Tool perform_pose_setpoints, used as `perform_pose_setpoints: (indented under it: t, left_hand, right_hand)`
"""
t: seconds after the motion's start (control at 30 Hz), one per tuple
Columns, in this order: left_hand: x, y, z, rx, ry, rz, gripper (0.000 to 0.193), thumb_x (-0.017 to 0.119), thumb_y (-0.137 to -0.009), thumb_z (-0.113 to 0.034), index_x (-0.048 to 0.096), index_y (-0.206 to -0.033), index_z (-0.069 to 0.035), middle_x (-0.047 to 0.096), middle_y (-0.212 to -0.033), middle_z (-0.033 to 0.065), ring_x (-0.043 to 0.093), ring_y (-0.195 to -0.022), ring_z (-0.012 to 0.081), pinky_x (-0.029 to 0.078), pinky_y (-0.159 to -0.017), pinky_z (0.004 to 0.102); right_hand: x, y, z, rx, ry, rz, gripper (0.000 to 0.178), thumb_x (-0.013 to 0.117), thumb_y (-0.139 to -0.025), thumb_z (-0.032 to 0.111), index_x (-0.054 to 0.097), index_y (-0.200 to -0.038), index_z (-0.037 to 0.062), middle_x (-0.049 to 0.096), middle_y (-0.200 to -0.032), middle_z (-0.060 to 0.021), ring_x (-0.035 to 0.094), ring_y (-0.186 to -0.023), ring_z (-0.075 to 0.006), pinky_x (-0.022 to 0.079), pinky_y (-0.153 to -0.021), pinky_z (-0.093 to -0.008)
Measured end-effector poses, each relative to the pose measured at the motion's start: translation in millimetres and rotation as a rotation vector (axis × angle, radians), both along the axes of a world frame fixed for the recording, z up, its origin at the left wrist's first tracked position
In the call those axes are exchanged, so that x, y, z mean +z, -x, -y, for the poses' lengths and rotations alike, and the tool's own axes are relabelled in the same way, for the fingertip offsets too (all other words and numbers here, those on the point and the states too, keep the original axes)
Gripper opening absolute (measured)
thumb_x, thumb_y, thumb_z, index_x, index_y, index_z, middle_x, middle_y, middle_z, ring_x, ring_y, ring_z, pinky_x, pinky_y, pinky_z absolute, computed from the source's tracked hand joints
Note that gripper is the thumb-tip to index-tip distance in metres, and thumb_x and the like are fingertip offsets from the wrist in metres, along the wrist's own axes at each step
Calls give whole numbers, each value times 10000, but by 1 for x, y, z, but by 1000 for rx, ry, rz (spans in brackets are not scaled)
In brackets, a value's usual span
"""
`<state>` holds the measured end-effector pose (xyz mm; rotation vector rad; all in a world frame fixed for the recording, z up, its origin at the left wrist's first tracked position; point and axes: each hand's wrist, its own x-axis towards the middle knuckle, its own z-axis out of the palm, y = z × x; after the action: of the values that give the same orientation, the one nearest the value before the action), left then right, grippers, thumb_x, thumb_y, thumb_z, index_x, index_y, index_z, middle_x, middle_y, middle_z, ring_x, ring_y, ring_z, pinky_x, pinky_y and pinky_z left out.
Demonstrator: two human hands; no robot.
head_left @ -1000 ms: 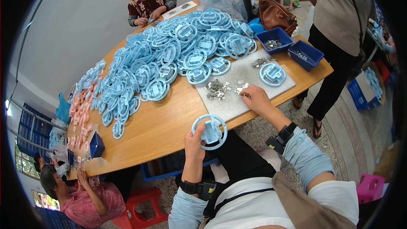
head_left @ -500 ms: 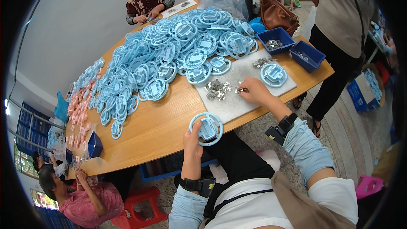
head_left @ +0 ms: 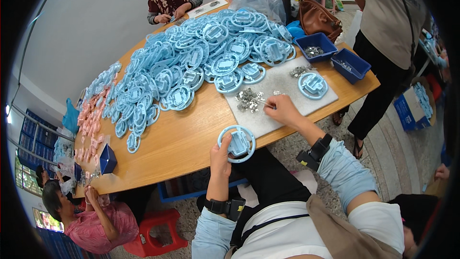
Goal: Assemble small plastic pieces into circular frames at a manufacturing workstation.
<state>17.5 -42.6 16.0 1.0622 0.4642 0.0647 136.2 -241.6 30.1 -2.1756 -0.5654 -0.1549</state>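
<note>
**Wooden table point(head_left: 191, 148) heaped with light-blue plastic parts point(head_left: 191, 62)**

In the head view, a pale board point(head_left: 256, 121) lies near the table's right end, bearing small metal pieces point(head_left: 249, 100) and a second round frame point(head_left: 313, 86). The left hand point(head_left: 221, 157) grips a light-blue round frame point(head_left: 238, 145) by its left side, at the table's near edge. The right hand point(head_left: 281, 109), fingers closed, pinches a thin tool point(head_left: 261, 101) pointing toward the metal pieces; whether its tip touches them, I cannot tell.

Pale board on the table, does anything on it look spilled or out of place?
Nothing looks clearly wrong. The small metal parts lie loose on the pale board, a few apart from the rest, near the right hand; slightly untidy, but possibly deliberate.
</note>
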Motion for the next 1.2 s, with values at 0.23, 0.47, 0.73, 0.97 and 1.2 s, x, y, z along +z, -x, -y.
perform_pose_setpoints:
  t: [0.23,0.47,0.73,0.97,1.2]
  left_hand:
    - [-10,-1,-6,-21,-47,11,230,606,-829,-201,592,-962,-14,614,-821,41,602,-725,116,504,-567,236]
    - [-3,-2,1,35,-48,-5,227,610,-827,-223,604,-944,-28,598,-776,16,558,-631,80,422,-471,198]
    - [-7,-1,-4,13,-75,20,229,607,-829,-241,606,-943,-42,590,-744,0,543,-599,67,405,-459,192]
    - [-1,-1,0,23,-31,-8,243,603,-831,-241,594,-965,-38,598,-798,21,573,-661,93,459,-507,218]
    - [3,1,3,20,-88,-20,263,606,-829,-250,591,-958,-21,596,-800,26,578,-674,95,461,-509,220]
  right_hand:
    - [-8,18,8,-59,-8,-110,123,579,-685,99,618,-677,-17,582,-642,-196,579,-623,-336,454,-600,-394]
    - [-8,19,14,78,-20,144,108,568,-712,92,627,-733,4,604,-716,-166,575,-667,-338,461,-644,-390]
    - [4,35,-9,19,180,-92,184,626,-697,160,619,-693,-23,599,-703,-191,596,-691,-322,470,-657,-390]
    - [6,-4,18,-174,99,-27,136,602,-721,151,637,-743,21,616,-747,-176,601,-716,-319,475,-681,-390]
    - [10,-80,84,-415,425,172,129,560,-699,109,647,-761,36,608,-834,-180,592,-780,-332,471,-717,-414]
